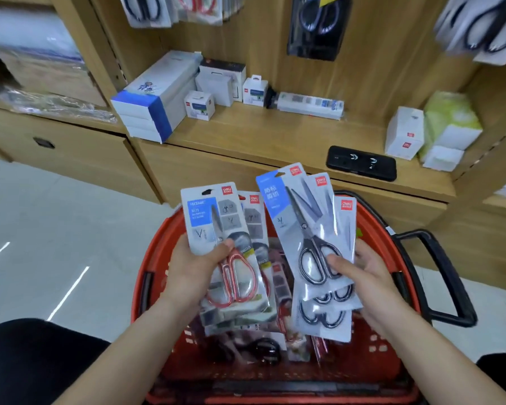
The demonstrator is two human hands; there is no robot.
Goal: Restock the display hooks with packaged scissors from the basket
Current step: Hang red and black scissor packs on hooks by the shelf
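Note:
My left hand [193,264] grips a small fan of red-handled scissors packs [214,217] above the red basket [155,249]. My right hand [360,273] grips three fanned packs of black-handled scissors [301,211], thumb on the front pack's handles. More packs lie loose in the basket [263,346]. High on the wooden display wall hang packaged scissors: black-handled ones [146,10] at the upper left, a dark pack [316,24] in the middle, others [485,30] at the upper right.
A wooden shelf [260,133] under the hooks carries white and blue boxes [155,97], small white boxes [405,133], green packs [447,118] and a black flat case [361,163]. The basket's black handle [441,276] sticks out to the right. Pale tiled floor lies left.

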